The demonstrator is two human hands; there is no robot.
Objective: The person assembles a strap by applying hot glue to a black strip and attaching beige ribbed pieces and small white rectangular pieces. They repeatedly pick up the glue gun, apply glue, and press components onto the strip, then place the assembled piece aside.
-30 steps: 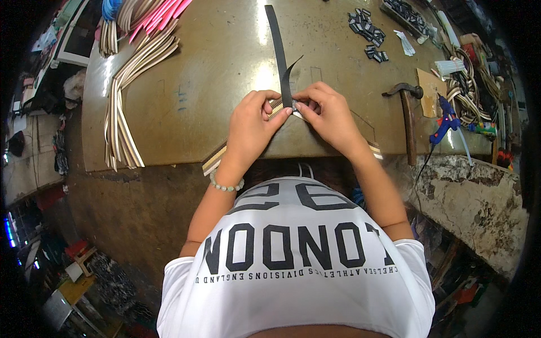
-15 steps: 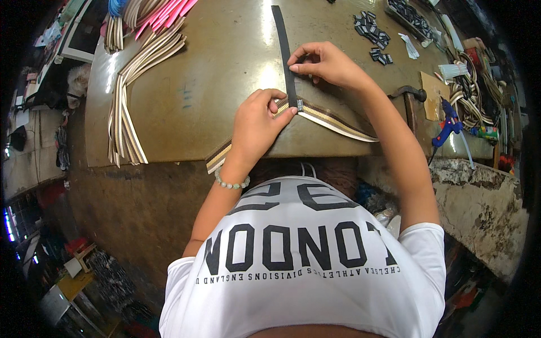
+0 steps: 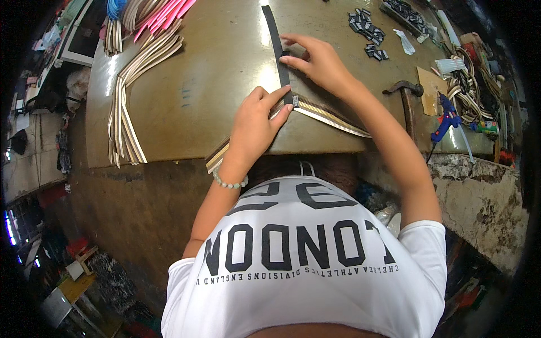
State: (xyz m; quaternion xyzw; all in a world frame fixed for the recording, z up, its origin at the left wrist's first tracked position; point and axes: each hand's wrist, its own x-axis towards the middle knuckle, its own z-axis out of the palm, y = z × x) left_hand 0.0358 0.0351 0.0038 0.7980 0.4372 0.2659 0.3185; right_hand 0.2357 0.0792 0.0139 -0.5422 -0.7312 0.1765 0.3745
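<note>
My left hand [image 3: 256, 121] presses the striped webbing [image 3: 332, 115] flat near the workbench's [image 3: 186, 96] front edge so it cannot shift, while my right hand [image 3: 315, 62] pinches the black strap [image 3: 276, 31] running toward the far edge.

Left hand [image 3: 256, 127] covers the middle of the striped webbing strip [image 3: 332, 115], so how its two visible ends join underneath cannot be told; right hand [image 3: 318, 62] hides part of the black strap [image 3: 276, 34], whose far end is cut off by the top edge. Small dark pieces [image 3: 366, 31] on the counter [image 3: 214, 84] are too small to identify, and the bundles of pink and beige strips [image 3: 152, 17] run out of frame at the top. The clutter at the counter's right end [image 3: 479, 84] and the floor items at lower left [image 3: 67, 276] are bent and blurred by the lens rim, unreadable.
</note>
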